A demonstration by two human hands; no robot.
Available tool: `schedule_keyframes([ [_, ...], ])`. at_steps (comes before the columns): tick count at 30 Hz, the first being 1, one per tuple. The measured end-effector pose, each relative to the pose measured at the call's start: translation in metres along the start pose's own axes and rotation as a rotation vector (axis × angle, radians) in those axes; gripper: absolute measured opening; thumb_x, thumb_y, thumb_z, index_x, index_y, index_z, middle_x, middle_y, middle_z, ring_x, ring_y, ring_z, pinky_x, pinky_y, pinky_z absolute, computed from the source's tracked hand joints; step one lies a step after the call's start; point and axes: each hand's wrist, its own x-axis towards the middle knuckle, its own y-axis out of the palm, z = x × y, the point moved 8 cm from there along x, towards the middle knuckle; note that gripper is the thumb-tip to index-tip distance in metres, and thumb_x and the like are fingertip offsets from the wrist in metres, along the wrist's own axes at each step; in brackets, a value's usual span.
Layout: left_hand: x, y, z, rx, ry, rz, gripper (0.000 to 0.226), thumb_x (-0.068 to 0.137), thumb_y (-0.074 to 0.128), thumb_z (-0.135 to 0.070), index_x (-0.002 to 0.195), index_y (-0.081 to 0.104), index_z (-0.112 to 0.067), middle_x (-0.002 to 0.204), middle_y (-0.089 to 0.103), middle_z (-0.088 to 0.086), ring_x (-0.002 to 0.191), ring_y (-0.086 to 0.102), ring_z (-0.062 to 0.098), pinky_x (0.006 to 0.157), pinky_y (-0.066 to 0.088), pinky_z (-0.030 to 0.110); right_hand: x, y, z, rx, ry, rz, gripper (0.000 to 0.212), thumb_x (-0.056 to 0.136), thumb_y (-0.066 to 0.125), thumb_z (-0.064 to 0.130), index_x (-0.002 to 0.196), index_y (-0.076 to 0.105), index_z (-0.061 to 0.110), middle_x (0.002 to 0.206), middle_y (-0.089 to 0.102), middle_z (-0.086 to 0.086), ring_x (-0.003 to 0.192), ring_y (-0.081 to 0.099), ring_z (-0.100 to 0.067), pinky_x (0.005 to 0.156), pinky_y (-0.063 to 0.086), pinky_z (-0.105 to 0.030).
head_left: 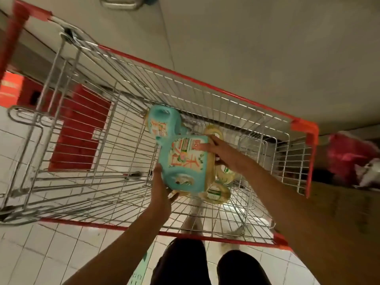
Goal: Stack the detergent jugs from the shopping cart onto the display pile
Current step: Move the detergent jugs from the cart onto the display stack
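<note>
- Knees (pixel 205 264) in dark trousers stand just outside the near red rim of the cart (pixel 102 225).
- Left hand (pixel 160 190) cups the lower end of the teal jug (pixel 185 161); right hand (pixel 218 151) clasps its far edge.
- The jug is inside the basket, above yellow bottles (pixel 218 195), with a second jug (pixel 162 120) touching it.
- The basket's left half is bare wire.

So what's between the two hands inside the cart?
The teal detergent jug, gripped on opposite sides by the left hand and the right hand, per the head view.
</note>
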Motion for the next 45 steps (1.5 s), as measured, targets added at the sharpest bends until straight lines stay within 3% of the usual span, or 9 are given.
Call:
schedule_keyframes([
  [6, -0.074, 0.044, -0.031, 0.064, 0.069, 0.032, 0.057, 0.102, 0.042, -0.070, 0.122, 0.069, -0.023, 0.104, 0.081, 0.003, 0.092, 0.077, 0.019, 0.067, 0.060, 0.034, -0.118, -0.039, 0.041, -0.235, -0.042, 0.113, 0.070, 0.073, 0.079, 0.058, 0.137, 0.059, 0.038, 0.116, 0.080, 0.000, 0.108, 0.077, -0.022, 0.102, 0.058, -0.052],
  [10, -0.111, 0.095, -0.067, 0.301, 0.123, 0.267, 0.065, 0.095, 0.057, -0.072, 0.127, 0.070, -0.018, 0.132, 0.070, 0.021, 0.120, 0.069, 0.037, 0.107, 0.053, 0.060, -0.182, -0.041, 0.058, -0.403, -0.026, 0.295, 0.052, 0.091, 0.075, 0.040, 0.140, 0.058, 0.037, 0.124, 0.078, -0.003, 0.113, 0.076, -0.025, 0.104, 0.058, -0.050],
  [15, -0.192, 0.158, -0.041, 0.642, 0.123, 0.798, 0.051, 0.090, 0.068, -0.067, 0.126, 0.074, -0.032, 0.133, 0.074, 0.008, 0.121, 0.071, 0.028, 0.092, 0.061, 0.034, -0.248, -0.032, 0.063, -0.544, 0.002, 0.451, 0.057, 0.091, 0.072, 0.036, 0.143, 0.050, 0.034, 0.136, 0.071, -0.013, 0.121, 0.071, -0.036, 0.108, 0.051, -0.065],
  [19, -0.241, 0.183, 0.003, 0.616, 0.009, 0.877, 0.090, 0.060, 0.092, -0.070, 0.132, 0.065, -0.022, 0.130, 0.075, 0.009, 0.119, 0.073, 0.028, 0.091, 0.062, 0.036, -0.295, -0.041, 0.049, -0.519, 0.025, 0.472, 0.071, 0.091, 0.073, 0.033, 0.152, 0.037, 0.042, 0.146, 0.063, -0.018, 0.129, 0.065, -0.043, 0.112, 0.045, -0.070],
  [25, -0.270, 0.215, 0.071, 0.470, -0.005, 0.740, 0.081, 0.073, 0.086, -0.060, 0.135, 0.068, -0.012, 0.132, 0.072, 0.020, 0.116, 0.073, 0.035, 0.091, 0.064, 0.046, -0.353, -0.105, 0.008, -0.471, -0.202, 0.096, 0.067, 0.103, 0.053, 0.060, 0.162, 0.035, 0.034, 0.169, 0.035, -0.001, 0.154, 0.039, -0.024, 0.127, 0.033, -0.047],
  [31, -0.289, 0.269, 0.097, 0.375, 0.103, 0.692, 0.079, 0.059, 0.096, -0.061, 0.121, 0.079, -0.016, 0.127, 0.074, 0.020, 0.110, 0.076, 0.038, 0.084, 0.064, 0.051, -0.438, -0.204, -0.053, 0.001, -0.374, -0.428, 0.066, 0.096, 0.042, 0.072, 0.132, 0.070, 0.024, 0.130, 0.074, -0.004, 0.123, 0.070, -0.021, 0.115, 0.050, -0.046],
  [36, -0.315, 0.333, 0.100, 0.384, 0.261, 0.704, 0.096, 0.053, 0.097, -0.065, 0.130, 0.071, -0.015, 0.124, 0.076, 0.017, 0.113, 0.075, 0.039, 0.096, 0.059, 0.059, -0.497, -0.232, -0.118, 0.343, -0.419, -0.542, 0.059, 0.093, 0.051, 0.074, 0.119, 0.074, 0.028, 0.114, 0.080, 0.002, 0.104, 0.077, -0.013, 0.082, 0.062, -0.027],
  [41, -0.347, 0.404, 0.108, 0.412, 0.414, 0.749, 0.067, 0.077, 0.084, -0.046, 0.134, 0.065, -0.017, 0.121, 0.078, 0.014, 0.110, 0.076, 0.039, 0.094, 0.060, 0.062, -0.544, -0.268, -0.133, 0.571, -0.547, -0.731, 0.068, 0.101, 0.050, 0.066, 0.137, 0.062, 0.008, 0.124, 0.076, -0.012, 0.116, 0.074, -0.025, 0.103, 0.059, -0.044],
  [45, -0.385, 0.465, 0.101, 0.414, 0.568, 0.817, 0.084, 0.064, 0.092, -0.049, 0.137, 0.059, -0.022, 0.125, 0.077, 0.009, 0.111, 0.076, 0.035, 0.095, 0.060, 0.062, -0.579, -0.307, -0.129, 0.666, -0.629, -0.886, 0.050, 0.105, 0.048, 0.063, 0.131, 0.070, 0.025, 0.116, 0.080, 0.003, 0.111, 0.075, -0.014, 0.104, 0.056, -0.042],
])
